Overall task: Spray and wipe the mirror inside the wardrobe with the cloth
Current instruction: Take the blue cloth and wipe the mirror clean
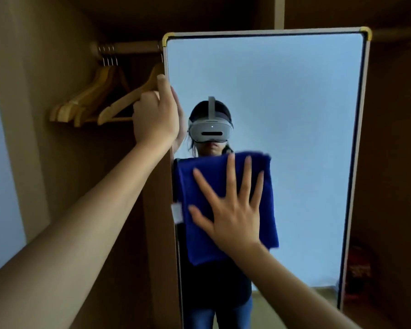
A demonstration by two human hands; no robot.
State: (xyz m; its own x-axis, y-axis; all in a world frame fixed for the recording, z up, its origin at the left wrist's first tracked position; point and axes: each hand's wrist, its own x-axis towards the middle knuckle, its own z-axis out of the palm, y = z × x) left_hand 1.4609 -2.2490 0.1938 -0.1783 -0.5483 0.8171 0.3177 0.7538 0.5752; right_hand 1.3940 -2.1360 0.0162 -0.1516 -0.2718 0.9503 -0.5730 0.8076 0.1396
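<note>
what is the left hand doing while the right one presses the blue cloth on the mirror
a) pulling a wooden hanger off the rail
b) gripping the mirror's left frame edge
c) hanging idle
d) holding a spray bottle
b: the left hand curls round the left edge of the tall metal-framed mirror, while the right hand presses the blue cloth flat on it.

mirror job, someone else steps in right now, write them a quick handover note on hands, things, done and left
Left hand: grips the left edge of the mirror near its top, steadying it.
Right hand: fingers spread flat, pressing the blue cloth against the lower left glass.
No spray bottle in view; whether spraying is done cannot be told.
Wiping is under way at the lower left. Left to do: likely the rest of the glass, upper and right parts.
Wooden hangers hang on the rail to the left.
</note>
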